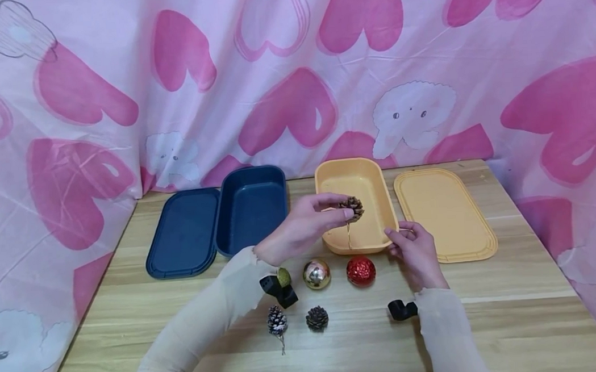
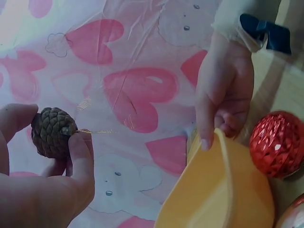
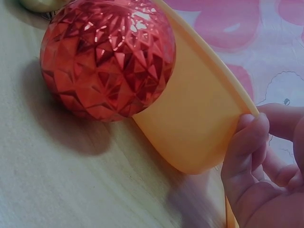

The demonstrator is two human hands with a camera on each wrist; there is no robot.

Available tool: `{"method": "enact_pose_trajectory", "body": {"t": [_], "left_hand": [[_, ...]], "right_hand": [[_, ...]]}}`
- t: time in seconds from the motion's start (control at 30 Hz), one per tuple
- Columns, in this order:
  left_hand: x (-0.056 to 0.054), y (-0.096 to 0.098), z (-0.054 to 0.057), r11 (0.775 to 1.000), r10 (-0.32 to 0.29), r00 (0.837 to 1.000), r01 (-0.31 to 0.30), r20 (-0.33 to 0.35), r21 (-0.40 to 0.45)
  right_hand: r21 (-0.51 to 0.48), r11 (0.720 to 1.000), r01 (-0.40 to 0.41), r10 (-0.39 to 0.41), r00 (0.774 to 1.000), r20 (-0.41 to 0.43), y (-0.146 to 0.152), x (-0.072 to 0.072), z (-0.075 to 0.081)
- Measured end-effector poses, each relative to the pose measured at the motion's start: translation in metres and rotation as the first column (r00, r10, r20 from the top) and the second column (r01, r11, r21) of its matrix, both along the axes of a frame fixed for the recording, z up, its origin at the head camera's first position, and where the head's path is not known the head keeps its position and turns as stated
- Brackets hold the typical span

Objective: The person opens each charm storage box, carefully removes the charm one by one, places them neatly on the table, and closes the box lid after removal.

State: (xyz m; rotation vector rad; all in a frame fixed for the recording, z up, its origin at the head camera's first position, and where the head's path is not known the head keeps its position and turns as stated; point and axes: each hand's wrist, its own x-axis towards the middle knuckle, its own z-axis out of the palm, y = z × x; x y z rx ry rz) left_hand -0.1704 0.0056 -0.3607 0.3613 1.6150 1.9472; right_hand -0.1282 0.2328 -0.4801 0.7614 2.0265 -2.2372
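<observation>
A brown pine cone point(image 1: 353, 209) with a thin gold string hangs over the yellow box point(image 1: 360, 245), pinched between the thumb and fingers of my left hand point(image 1: 312, 219). The left wrist view shows the same pine cone point(image 2: 53, 133) side-on, its string stretching to the right. My right hand point(image 1: 416, 250) grips the near right corner of the yellow box's rim, thumb on one side and fingers on the other. Just in front of the box lie a red faceted ball point(image 1: 361, 271) and a shiny gold ball point(image 1: 316, 274).
Left of the yellow box stand a dark blue box point(image 1: 252, 211) and its lid point(image 1: 184, 233). A yellow lid point(image 1: 445, 214) lies at right. Nearer sit a frosted pine cone point(image 1: 277, 320), a brown pine cone point(image 1: 317, 318) and a green-gold ball point(image 1: 283, 277), partly hidden by the left wrist camera.
</observation>
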Motion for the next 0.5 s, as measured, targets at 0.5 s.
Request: {"method": "enact_pose_trajectory", "body": {"t": [0.5], "left_hand": [[0.032, -0.009, -0.010, 0.976, -0.060, 0.994, 0.040, -0.088, -0.212]], "right_hand": [[-0.006, 1.000, 0.002, -0.002, 1.000, -0.011, -0.001, 0.000, 0.000]]}}
